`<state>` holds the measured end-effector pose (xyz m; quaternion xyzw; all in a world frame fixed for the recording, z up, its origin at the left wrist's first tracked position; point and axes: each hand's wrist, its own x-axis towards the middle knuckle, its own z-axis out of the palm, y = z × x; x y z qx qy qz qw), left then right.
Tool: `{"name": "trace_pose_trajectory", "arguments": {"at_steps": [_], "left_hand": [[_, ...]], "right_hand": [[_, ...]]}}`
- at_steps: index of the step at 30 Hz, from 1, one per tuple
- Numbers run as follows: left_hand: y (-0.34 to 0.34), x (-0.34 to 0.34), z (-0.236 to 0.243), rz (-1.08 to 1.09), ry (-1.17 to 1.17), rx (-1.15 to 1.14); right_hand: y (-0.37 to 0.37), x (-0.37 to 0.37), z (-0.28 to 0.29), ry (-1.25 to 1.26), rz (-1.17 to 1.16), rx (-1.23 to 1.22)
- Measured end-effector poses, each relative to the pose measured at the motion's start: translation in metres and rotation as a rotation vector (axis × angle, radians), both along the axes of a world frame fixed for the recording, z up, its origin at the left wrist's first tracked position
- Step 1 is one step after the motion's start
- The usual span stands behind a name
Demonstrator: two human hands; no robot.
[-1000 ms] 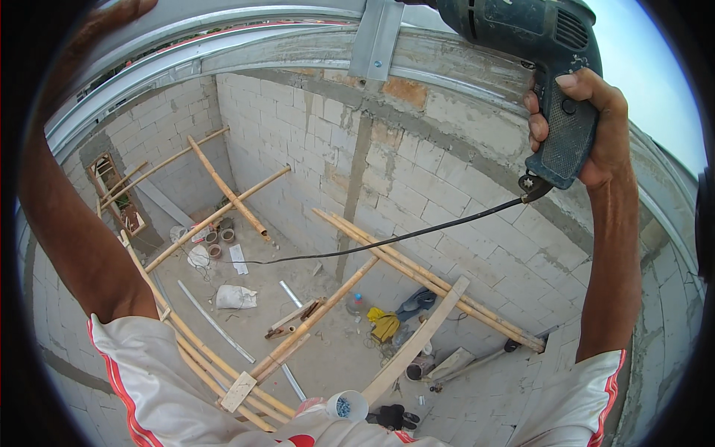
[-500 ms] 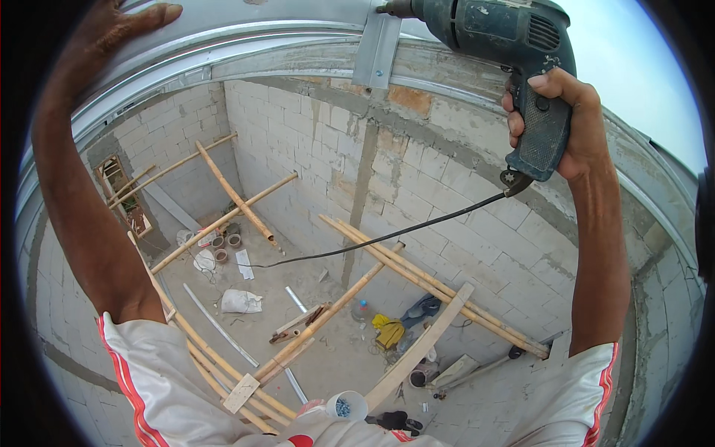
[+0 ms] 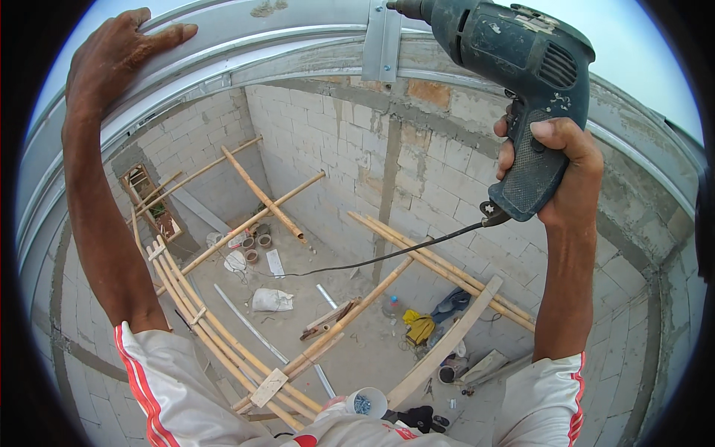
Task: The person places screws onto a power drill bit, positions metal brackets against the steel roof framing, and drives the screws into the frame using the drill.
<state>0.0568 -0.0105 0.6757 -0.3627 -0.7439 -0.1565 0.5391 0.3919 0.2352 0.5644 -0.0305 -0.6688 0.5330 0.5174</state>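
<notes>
My right hand (image 3: 570, 164) is wrapped round the pistol grip of a dark green corded power drill (image 3: 514, 52), scuffed and spotted with paint. The drill points left, its tip over the upper part of a silver metal bracket (image 3: 382, 45), just right of a screw head there. A second screw head shows lower on the bracket. On the left, my left hand (image 3: 112, 63) grips the upper edge of a long silver metal beam (image 3: 298, 21), thumb stretched along its face; some of its fingers are partly hidden. The drill's black cord (image 3: 387, 257) hangs down toward the floor.
Far below lies a concrete floor between block walls (image 3: 462, 179). Bamboo poles (image 3: 216, 298) and a plank (image 3: 447, 343) span the gap. Close to my body is a white bucket (image 3: 378, 402) holding blue-grey screws. A white sack (image 3: 272, 299) and yellow cloth (image 3: 418, 326) lie below.
The drill tip has shifted right, off the bracket's upper screw, which now shows. My right hand and the drill body sit lower in view. My left hand stays on the beam; the view has shifted.
</notes>
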Motion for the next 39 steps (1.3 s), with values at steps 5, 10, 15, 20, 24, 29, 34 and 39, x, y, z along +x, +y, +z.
{"name": "trace_pose_trajectory", "arguments": {"at_steps": [5, 10, 15, 20, 24, 29, 34, 39], "left_hand": [[-0.003, -0.006, 0.008, 0.04, -0.135, -0.093], [-0.006, 0.0, 0.001, 0.086, -0.065, -0.051], [-0.006, 0.003, 0.004, 0.08, -0.049, -0.062], [-0.009, -0.004, 0.002, 0.077, -0.025, -0.067], [-0.008, -0.004, 0.002, 0.042, -0.046, -0.064], [-0.009, -0.011, 0.001, 0.092, -0.033, -0.078], [-0.005, -0.003, 0.004, 0.088, -0.059, -0.072], [-0.004, 0.0, 0.012, 0.123, -0.048, -0.08]], "right_hand": [[-0.013, 0.029, -0.043, 0.132, 0.111, -0.1], [-0.025, 0.053, -0.081, 0.241, 0.198, -0.195], [-0.023, 0.064, -0.106, 0.3, 0.294, -0.278], [-0.023, 0.068, -0.122, 0.294, 0.369, -0.316], [-0.021, 0.062, -0.124, 0.323, 0.416, -0.403], [-0.018, 0.061, -0.139, 0.292, 0.388, -0.402], [-0.014, 0.058, -0.151, 0.341, 0.402, -0.482], [-0.017, 0.058, -0.17, 0.297, 0.371, -0.551]]}}
